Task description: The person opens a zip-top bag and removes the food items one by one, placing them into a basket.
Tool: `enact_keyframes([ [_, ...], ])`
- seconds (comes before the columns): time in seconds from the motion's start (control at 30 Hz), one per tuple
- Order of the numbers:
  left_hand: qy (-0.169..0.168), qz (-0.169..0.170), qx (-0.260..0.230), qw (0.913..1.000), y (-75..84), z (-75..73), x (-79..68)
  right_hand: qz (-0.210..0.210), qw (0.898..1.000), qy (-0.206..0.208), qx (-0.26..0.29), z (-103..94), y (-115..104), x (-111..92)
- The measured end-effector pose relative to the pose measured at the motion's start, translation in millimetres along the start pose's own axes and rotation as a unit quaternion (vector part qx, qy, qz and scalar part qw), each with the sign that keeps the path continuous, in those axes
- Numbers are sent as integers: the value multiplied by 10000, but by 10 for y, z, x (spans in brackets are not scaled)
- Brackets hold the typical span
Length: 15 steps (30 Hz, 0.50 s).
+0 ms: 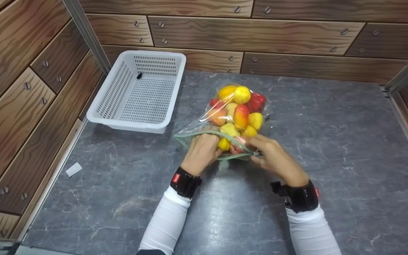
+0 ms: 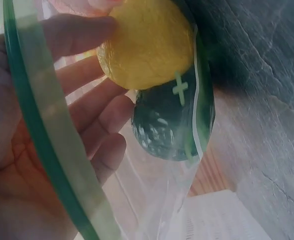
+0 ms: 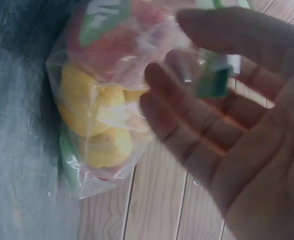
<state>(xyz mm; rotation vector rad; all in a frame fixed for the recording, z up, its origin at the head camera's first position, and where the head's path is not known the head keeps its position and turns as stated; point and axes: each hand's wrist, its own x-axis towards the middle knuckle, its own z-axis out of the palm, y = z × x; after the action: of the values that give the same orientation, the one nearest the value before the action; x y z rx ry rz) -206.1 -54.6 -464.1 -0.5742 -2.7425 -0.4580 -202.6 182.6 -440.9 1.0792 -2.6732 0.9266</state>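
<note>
A clear zip bag (image 1: 204,122) lies filled with yellow, orange and red fruit, its green-edged mouth facing me. My left hand (image 1: 202,150) reaches in through the mouth. In the left wrist view, its loosely bent fingers (image 2: 107,117) lie against a lemon (image 2: 149,45), thumb touching the lemon's side. A dark green rounded shape (image 2: 159,125) shows below the lemon. At the mouth's right end, my right hand (image 1: 276,157) has thumb and fingers round the bag's edge. The right wrist view shows film and a green zip piece (image 3: 213,82) between them.
A white perforated basket (image 1: 136,125) stands at the back left with a small black object (image 1: 139,75) inside. A white paper scrap (image 1: 73,169) lies on the grey marbled table (image 1: 126,209). Wood-patterned walls (image 1: 204,32) border the table.
</note>
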Motion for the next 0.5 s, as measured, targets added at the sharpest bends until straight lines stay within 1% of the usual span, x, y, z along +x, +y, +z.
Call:
enact_keyframes([
  [0.1, -37, 91, -117, 9999, -26, -46, 15, -316, 9986, 431, 34, 23, 19, 14],
  [0.23, 40, 208, -256, 9994, -55, -117, 19, -630, 9939, 895, 163, 42, 37, 31],
  [0.33, 98, 190, -439, 9988, -69, -166, 5, -723, 9916, 1048, 227, 49, 45, 37],
  [0.5, 62, 160, -682, 9975, -77, -227, -11, -704, 9911, 1111, 222, 45, 45, 34],
])
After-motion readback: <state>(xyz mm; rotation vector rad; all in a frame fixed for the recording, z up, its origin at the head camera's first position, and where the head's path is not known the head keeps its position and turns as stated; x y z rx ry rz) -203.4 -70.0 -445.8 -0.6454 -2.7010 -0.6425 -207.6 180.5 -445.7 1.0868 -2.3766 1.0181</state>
